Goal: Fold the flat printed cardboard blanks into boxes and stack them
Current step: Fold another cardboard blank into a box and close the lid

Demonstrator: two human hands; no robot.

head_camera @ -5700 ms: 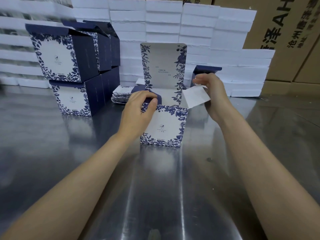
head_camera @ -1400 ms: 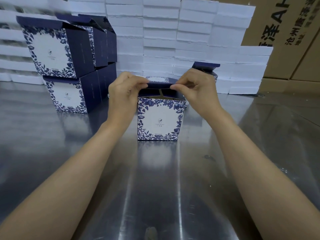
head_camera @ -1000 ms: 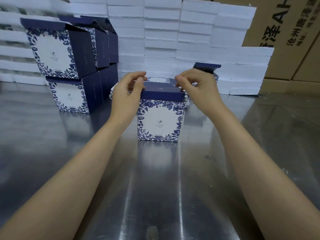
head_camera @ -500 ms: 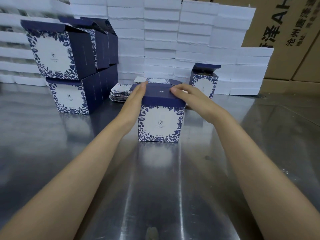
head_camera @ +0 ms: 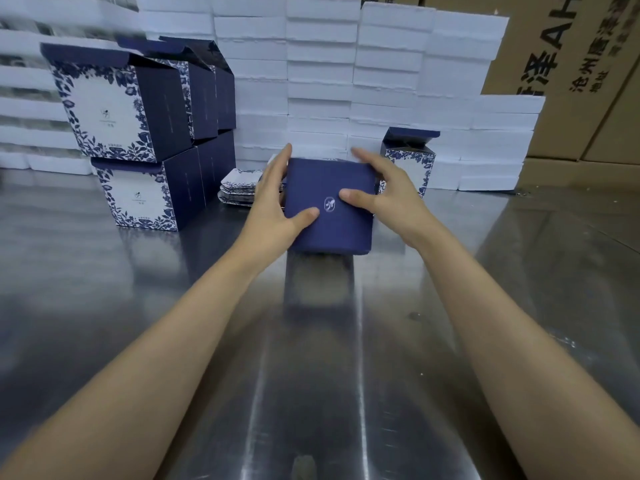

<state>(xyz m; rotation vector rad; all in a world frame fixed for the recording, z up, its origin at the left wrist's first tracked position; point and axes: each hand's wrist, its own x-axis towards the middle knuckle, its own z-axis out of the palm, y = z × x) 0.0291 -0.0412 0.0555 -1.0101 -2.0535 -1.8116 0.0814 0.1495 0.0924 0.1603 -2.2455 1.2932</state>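
Navy box (head_camera: 336, 233), folded, tipped logo-face up over mid tabletop (head_camera: 311, 358), seemingly just lifted off it; left hand (head_camera: 273, 206) and right hand (head_camera: 391, 199) clamp opposite sides, thumbs on face; finished stack (head_camera: 138, 140) lies leftward, nearer left hand.

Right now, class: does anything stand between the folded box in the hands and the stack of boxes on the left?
Nothing visible does. The left hand and right hand hold the box; only bare table lies between it and the stack. The flat blanks sit further back.
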